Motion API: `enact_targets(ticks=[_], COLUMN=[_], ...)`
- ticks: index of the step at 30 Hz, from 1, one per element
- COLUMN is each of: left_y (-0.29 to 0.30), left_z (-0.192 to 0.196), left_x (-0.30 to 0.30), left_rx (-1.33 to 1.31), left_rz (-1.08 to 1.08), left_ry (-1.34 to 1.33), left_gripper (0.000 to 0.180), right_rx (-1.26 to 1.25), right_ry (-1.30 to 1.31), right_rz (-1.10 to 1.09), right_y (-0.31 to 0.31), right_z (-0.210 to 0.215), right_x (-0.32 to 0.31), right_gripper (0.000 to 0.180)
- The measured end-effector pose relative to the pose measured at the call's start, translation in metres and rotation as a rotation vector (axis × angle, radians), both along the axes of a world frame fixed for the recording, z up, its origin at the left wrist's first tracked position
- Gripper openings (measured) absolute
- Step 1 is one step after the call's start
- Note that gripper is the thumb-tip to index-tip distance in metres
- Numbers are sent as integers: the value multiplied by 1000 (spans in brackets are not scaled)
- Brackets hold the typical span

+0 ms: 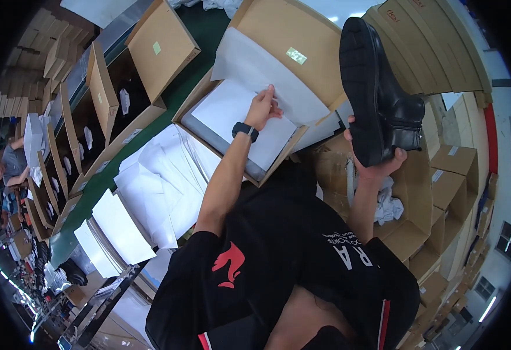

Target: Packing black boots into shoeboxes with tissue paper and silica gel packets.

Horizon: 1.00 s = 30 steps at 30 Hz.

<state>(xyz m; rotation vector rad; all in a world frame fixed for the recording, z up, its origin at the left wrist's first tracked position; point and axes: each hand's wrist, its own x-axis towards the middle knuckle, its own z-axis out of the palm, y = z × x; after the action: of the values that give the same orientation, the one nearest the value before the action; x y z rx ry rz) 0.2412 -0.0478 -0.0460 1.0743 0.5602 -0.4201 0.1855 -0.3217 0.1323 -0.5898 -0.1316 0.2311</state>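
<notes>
My right hand [378, 166] is closed round the heel end of a black ankle boot [392, 111], held upright with its dark ridged sole [360, 87] turned to the left and a zip on its side. My left hand [261, 109], a dark watch on its wrist, is over an open brown shoebox [287, 154]. Its fingers are apart and touch the white paper there. A flat white sheet [220, 108] lies in the box, while translucent wrapping paper [243, 58] stands folded back against the raised lid [296, 29].
Stacked white paper [162, 181] lies left of the box on a green surface [176, 96]. Several open shoeboxes [162, 52] line the far left, where another person [13, 157] works. At right stand a large carton [404, 233] with crumpled paper and a stack of brown boxes [424, 46].
</notes>
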Motion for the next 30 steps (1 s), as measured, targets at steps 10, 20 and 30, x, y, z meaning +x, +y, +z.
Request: enact_targets(ticks=[10,20,30], left_y=[-1,60,45], left_z=[109,44,234], left_x=[34,-70,53], left_rx=[242,-276,-261], left_rz=[-194,831,149], left_ry=[-463,256,-799], left_gripper=[38,49,76], right_rx=[60,139,-160], right_ry=[62,-36,-27], right_rz=[3,309,485], right_y=[-19,-28,-10], right_z=[-20,-44,-41], right_x=[21,31,8], right_gripper=[96,106,93])
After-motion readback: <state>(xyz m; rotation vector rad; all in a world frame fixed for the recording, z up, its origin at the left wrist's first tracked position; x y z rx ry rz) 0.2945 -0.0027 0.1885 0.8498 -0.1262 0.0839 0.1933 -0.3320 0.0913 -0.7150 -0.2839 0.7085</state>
